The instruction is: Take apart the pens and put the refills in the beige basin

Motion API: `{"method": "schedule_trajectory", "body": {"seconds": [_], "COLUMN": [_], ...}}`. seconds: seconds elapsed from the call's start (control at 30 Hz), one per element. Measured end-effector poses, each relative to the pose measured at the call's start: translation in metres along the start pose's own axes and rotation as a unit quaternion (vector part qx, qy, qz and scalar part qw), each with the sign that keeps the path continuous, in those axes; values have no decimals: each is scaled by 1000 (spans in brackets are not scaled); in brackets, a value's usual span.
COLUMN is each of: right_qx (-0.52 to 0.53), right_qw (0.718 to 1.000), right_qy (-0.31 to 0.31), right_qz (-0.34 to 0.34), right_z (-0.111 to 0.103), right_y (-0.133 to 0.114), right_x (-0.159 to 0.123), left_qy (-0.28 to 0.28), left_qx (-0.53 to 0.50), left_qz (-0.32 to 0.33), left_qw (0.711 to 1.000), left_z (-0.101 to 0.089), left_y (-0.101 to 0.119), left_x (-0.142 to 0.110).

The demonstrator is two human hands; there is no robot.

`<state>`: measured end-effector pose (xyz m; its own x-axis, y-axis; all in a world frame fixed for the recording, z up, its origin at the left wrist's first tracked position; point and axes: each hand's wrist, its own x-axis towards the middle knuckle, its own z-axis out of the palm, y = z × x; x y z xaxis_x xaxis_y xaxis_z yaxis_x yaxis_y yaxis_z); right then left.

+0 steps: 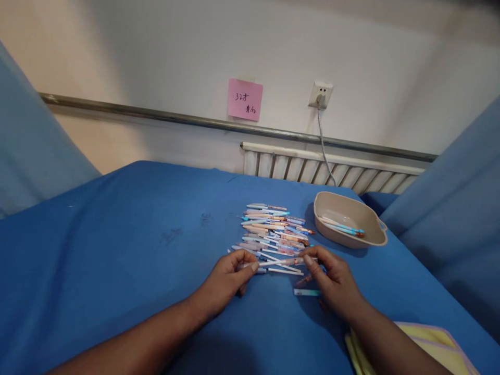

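Between my two hands is a slim pen [278, 262], white on the left and with a printed, see-through part on the right. My left hand [230, 273] pinches its white end. The thumb and fingers of my right hand [332, 273] close on the printed end. Just beyond and partly under the held pen lies a spread of many pens and pen parts [269, 229], some white, peach, grey or light blue. A white and teal pen part [307, 292] rests beside my right hand, near a brownish printed piece [304, 280] that the fingers partly hide.
A beige plastic basket [347, 197] with several pens [339, 225] inside stands at the right. A yellow cloth [429, 338] lies under my right forearm. Blue cloth [128, 250] covers the table. Behind are a radiator [289, 165], a plugged-in socket [321, 95] and a pink note [245, 99].
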<state>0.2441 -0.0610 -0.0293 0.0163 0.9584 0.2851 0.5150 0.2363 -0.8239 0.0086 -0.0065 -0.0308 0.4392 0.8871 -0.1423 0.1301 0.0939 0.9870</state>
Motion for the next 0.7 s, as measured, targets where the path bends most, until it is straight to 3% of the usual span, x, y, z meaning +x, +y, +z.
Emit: {"method": "schedule_trajectory", "body": {"seconds": [0.23,0.5,0.7], "right_qx": [-57,-80,-217], "right_qw": [992,986,954], "right_qy": [-90,-109,-127], "right_qz": [-61,-95,-165], "right_z": [15,15,9], "right_y": [-2,-7,-13], "right_x": [-3,-8,-5], "left_qy": [-28,-51,-66], "left_qx": [29,-8,-20], "left_qz": [-3,-17,-35], "left_qw": [999,999,997], "left_z": [9,11,16], "left_y": [1,3,0], "left_x": [-4,-5,-9]}}
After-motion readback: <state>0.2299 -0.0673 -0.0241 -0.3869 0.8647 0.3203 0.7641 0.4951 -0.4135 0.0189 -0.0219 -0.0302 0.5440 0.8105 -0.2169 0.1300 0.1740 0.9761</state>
